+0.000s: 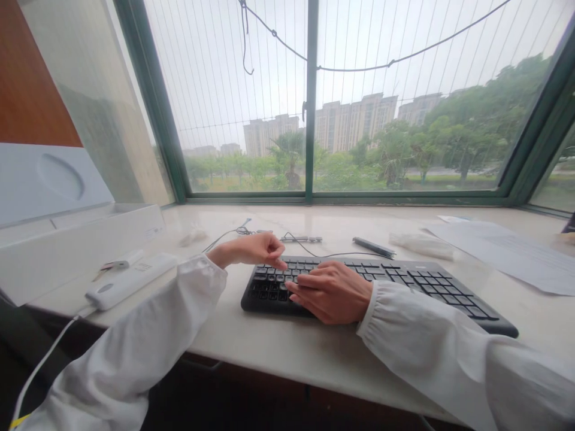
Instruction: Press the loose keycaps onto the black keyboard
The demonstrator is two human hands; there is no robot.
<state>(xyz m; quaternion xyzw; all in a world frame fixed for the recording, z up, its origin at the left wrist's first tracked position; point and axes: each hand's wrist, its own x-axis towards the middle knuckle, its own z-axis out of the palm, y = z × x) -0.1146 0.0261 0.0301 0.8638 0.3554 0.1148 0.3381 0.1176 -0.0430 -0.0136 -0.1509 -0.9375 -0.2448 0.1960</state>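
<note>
A black keyboard [431,284] lies on the pale window-ledge counter [278,353]. My left hand [254,248] hovers over the keyboard's top left corner, fingers curled, the fingertips pinched down onto a key there. My right hand [335,292] rests flat on the left half of the keys, fingers pointing left toward the same spot. Whether the left fingers hold a keycap is too small to tell. Both arms wear loose white sleeves.
A white power strip [130,280] with its cable lies at the left, beside a white box [67,251]. Behind the keyboard are a thin cable [309,248], a dark pen [372,246] and crumpled plastic [420,244]. Paper sheets [507,251] lie at the right. A large window [309,102] stands behind.
</note>
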